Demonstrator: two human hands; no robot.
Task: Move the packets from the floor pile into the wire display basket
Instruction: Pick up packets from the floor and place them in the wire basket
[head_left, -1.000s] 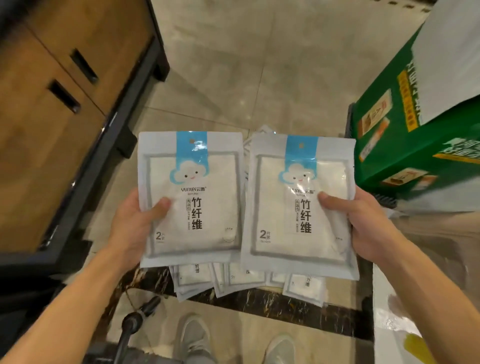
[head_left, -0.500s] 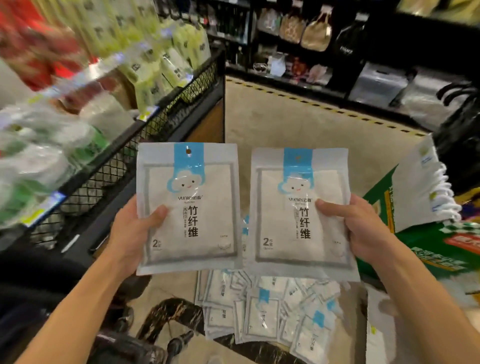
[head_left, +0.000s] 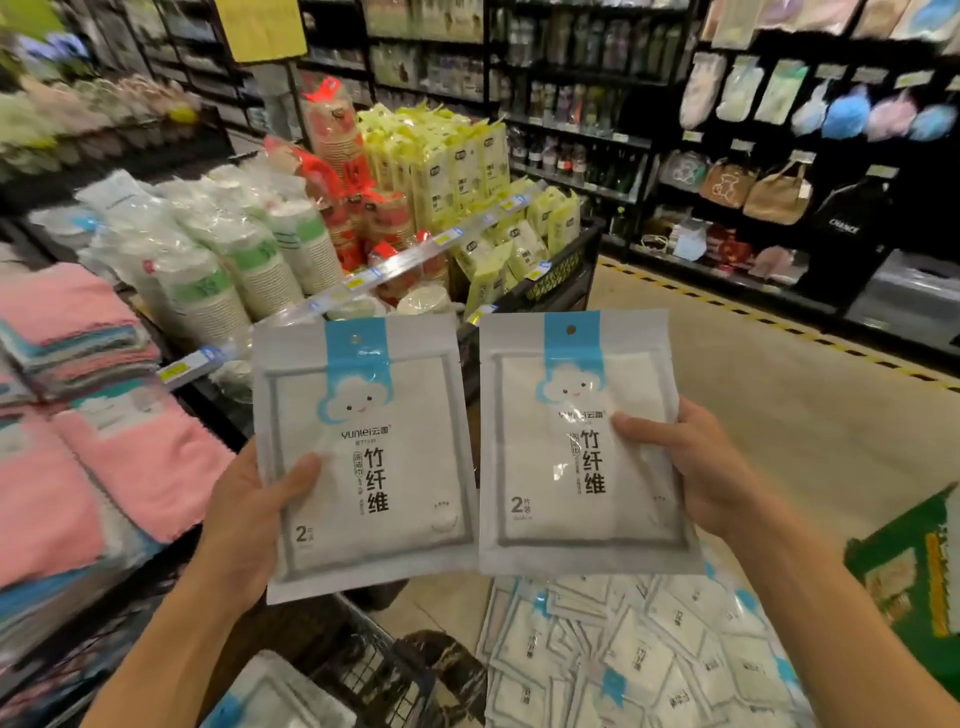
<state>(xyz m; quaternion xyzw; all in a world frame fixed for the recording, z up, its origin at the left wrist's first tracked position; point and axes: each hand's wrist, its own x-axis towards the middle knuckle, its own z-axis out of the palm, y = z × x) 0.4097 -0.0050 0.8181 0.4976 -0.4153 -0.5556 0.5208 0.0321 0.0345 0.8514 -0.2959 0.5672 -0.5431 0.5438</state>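
The left hand (head_left: 244, 525) pinches one packet (head_left: 363, 457) and the right hand (head_left: 711, 478) another (head_left: 576, 441), both upright, long axes toward 12 o'clock. The wire display basket (head_left: 363, 670) lies at 7 o'clock, nearer the left hand; the floor pile (head_left: 639, 660) sits at 5 o'clock.

The left packet (head_left: 363, 457), at mid-frame, reads "yunlei云蕾", large "竹纤维" and "2片装" at its lower left. The right packet (head_left: 582, 441) carries the same print. A black bag (head_left: 847, 218) at upper right reads "CHANCE".
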